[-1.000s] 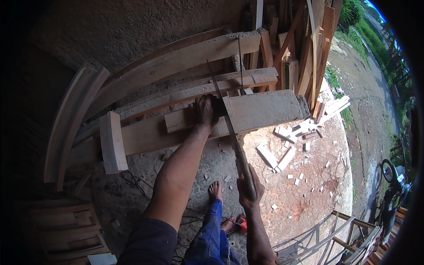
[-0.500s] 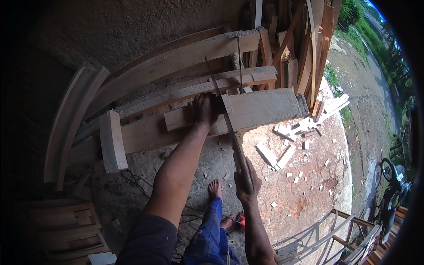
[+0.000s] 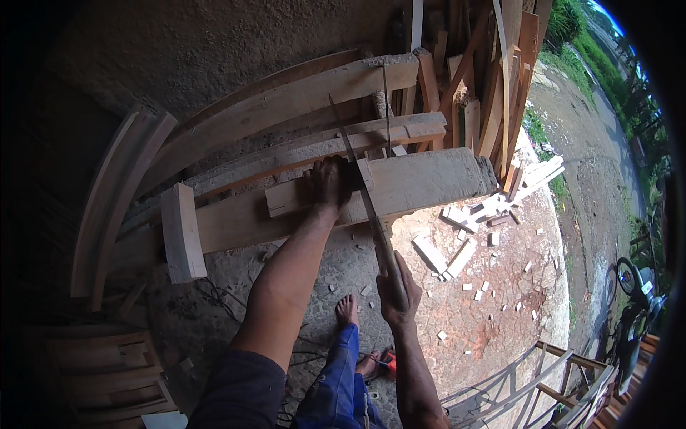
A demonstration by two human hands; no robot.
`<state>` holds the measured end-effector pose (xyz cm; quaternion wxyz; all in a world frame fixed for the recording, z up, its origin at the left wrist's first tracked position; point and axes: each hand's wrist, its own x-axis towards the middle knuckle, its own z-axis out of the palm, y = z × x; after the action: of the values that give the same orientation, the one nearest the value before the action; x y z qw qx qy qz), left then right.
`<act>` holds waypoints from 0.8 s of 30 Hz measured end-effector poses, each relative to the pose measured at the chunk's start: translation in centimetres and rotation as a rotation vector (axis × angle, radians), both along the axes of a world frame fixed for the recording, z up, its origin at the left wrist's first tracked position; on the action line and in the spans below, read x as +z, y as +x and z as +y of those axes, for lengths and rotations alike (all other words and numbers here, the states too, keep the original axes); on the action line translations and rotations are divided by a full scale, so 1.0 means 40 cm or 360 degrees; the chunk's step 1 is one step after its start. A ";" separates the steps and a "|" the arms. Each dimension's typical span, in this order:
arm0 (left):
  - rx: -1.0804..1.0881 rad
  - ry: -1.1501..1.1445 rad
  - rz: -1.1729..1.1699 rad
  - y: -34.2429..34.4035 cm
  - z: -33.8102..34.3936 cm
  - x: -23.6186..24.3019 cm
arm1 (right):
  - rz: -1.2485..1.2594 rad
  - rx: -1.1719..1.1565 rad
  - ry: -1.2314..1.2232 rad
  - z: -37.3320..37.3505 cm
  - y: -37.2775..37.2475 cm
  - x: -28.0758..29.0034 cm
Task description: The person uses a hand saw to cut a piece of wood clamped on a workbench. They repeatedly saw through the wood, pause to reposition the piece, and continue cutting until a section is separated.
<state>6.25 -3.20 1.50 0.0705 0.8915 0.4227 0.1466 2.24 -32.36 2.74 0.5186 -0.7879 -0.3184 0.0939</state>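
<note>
My right hand (image 3: 400,289) is closed round the handle of a handsaw, its long narrow blade (image 3: 369,202) running away from me across a wooden block (image 3: 287,197). The block lies on a thick wooden beam (image 3: 429,176). My left hand (image 3: 333,181) presses down on the block, its fingers curled over the far side just left of the blade. A short end of the block shows right of the saw. Whether the teeth are inside a cut cannot be made out.
A short board (image 3: 182,232) lies across the beam at left, near longer planks (image 3: 121,207). Upright timber (image 3: 493,107) leans at the back right. Offcuts (image 3: 457,261) litter the sunlit floor. A red tool (image 3: 388,361) sits by my foot, and a metal frame (image 3: 564,379) stands lower right.
Very little differs. The bench and planks sit slightly lower in the picture, and my right hand is slightly higher against them. My left hand keeps its place on the block.
</note>
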 end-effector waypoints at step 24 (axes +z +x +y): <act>0.0090 -0.0172 -0.0021 -0.013 0.080 -0.014 | -0.0108 -0.0435 -0.0125 -0.250 -0.085 0.005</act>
<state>5.71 0.01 0.95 0.1171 0.8731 0.4547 0.1315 -1.15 -42.35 2.96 0.4843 -0.8463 -0.2217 0.0081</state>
